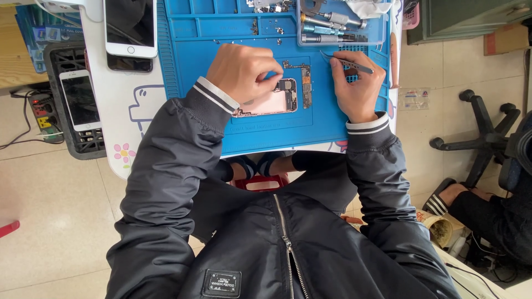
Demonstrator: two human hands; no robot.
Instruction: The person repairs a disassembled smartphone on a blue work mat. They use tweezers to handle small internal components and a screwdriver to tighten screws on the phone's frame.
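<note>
Dark jacket sleeves reach up to a blue mat (266,135) at the table's near edge. On it, the left hand (242,71) presses curled fingers onto an opened phone (270,101). Just beside, the right hand (356,83) pinches tweezers (349,62).

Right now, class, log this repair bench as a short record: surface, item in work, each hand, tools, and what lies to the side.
Surface: blue mat
Item in work: opened phone, insides showing
Left hand: fingers rest on the phone's upper part
Right hand: holds tweezers
Tools: screwdrivers in a clear tray
To the side: two white phones
</note>
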